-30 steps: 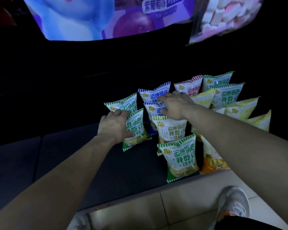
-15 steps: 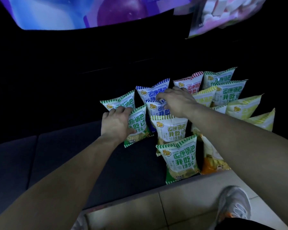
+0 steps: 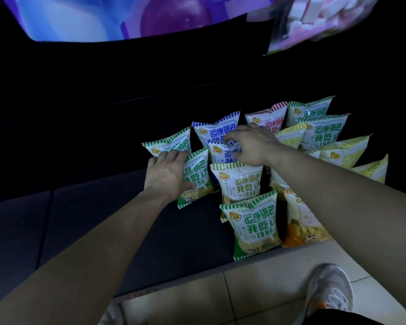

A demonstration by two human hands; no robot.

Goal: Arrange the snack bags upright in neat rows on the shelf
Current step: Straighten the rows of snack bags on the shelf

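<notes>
Several snack bags stand upright in rows on a dark low shelf [image 3: 103,221]. My left hand [image 3: 168,174] grips the left edge of a green-striped bag [image 3: 197,174] in the leftmost row, thumb on its front. Behind it stands another green-striped bag [image 3: 174,143]. My right hand [image 3: 251,146] pinches the top of a blue-striped bag [image 3: 220,152] in the second row, fingers curled over its seal. A second blue-striped bag [image 3: 216,127] stands behind that. In front are two green bags [image 3: 242,181] [image 3: 253,226]. Red, green and yellow bags fill the rows to the right.
The left part of the shelf is bare dark surface. An orange bag [image 3: 302,221] stands at the shelf's front edge. Tiled floor [image 3: 220,299] and my shoe [image 3: 328,292] lie below. Bright posters [image 3: 127,17] hang above the dark back wall.
My left hand slid slightly up along the green bag's edge. My right hand stays on the blue bag's top, fingers curled tighter. The view tilted a little downward.
</notes>
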